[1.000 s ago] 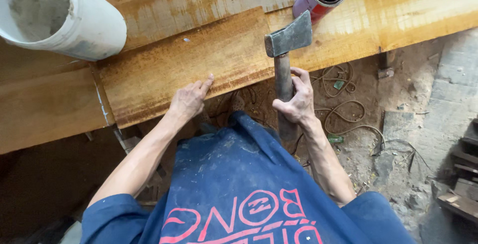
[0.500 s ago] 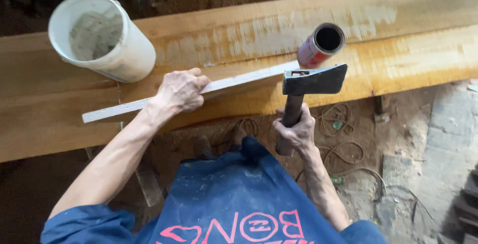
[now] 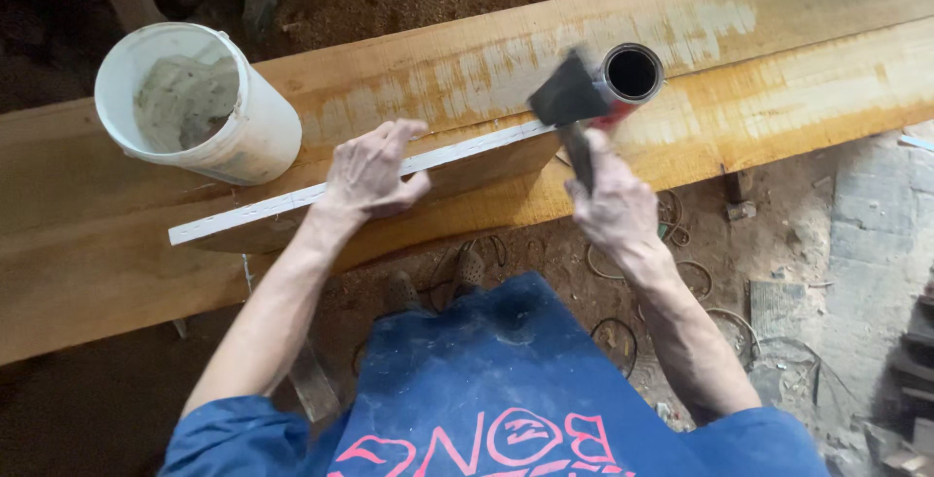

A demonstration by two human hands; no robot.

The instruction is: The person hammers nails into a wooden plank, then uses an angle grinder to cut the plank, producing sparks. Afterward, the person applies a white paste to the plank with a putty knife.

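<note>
Right hand (image 3: 613, 207) grips a hatchet (image 3: 569, 107); left hand (image 3: 372, 174) presses a white-edged board (image 3: 389, 180).

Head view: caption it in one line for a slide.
Left hand steadies a thin board on a timber beam while right hand grips a hatchet.

A white bucket (image 3: 199, 107) is standing tilted on the far plank (image 3: 759, 20), holding grey residue. A red can (image 3: 630, 76) with a dark open mouth is sitting further right. Loops of wire (image 3: 681, 273) are lying on the dusty floor (image 3: 837, 244), beside stacked timber offcuts (image 3: 910, 380).
</note>
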